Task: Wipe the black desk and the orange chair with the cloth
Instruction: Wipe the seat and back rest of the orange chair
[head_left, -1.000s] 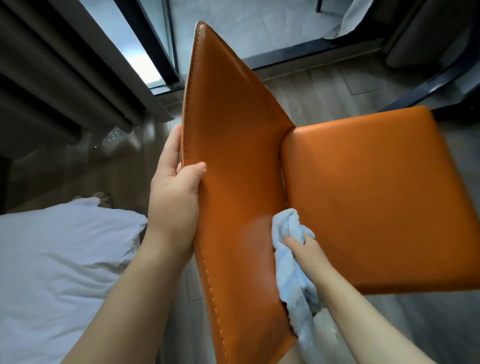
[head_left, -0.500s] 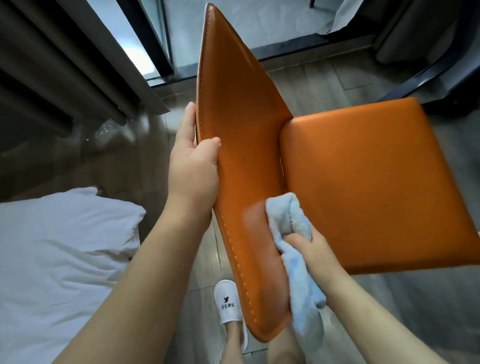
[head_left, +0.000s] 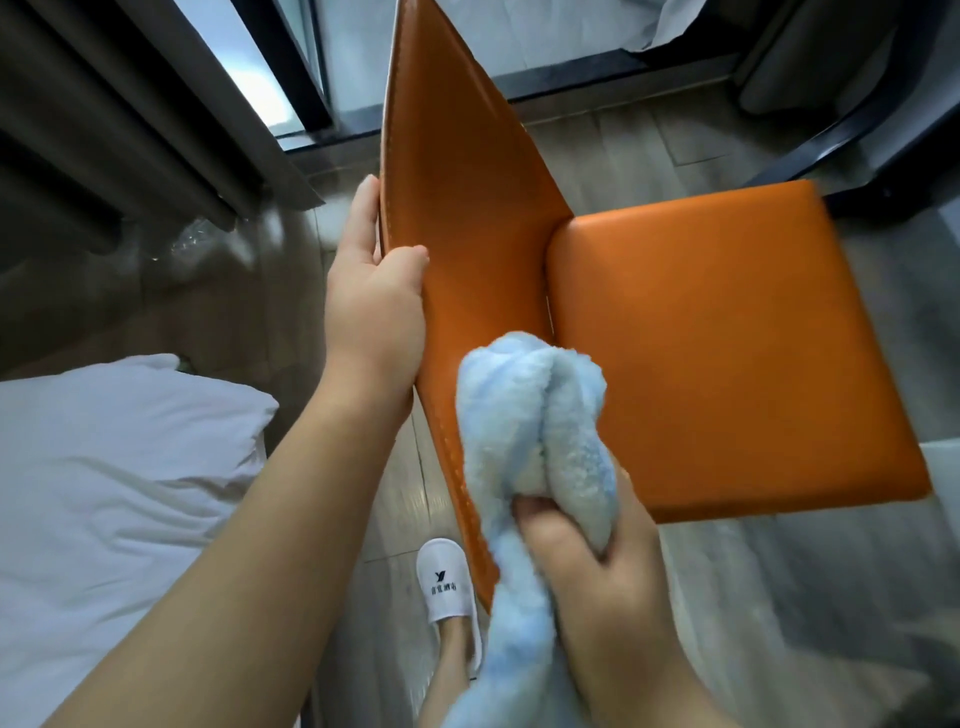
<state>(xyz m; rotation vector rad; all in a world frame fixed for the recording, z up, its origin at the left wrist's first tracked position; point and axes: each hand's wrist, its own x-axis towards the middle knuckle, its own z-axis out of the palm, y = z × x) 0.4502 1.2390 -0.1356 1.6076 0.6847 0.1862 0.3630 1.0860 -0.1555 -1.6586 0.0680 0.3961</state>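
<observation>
Cloth (head_left: 535, 415) lifted off chair backrest (head_left: 467, 208), right hand (head_left: 597, 582) gripping.

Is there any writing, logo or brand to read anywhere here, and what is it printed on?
"Y"-shaped logo: on the white slipper.
A short row of small characters under that logo: too blurred to read.
Chair, cloth, bedding: no text visible.

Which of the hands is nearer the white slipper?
Right. The right hand, gripping the blue cloth, sits just right of and above the white slipper in the image. The left hand is farther up, gripping the edge of the orange chair back.
</observation>
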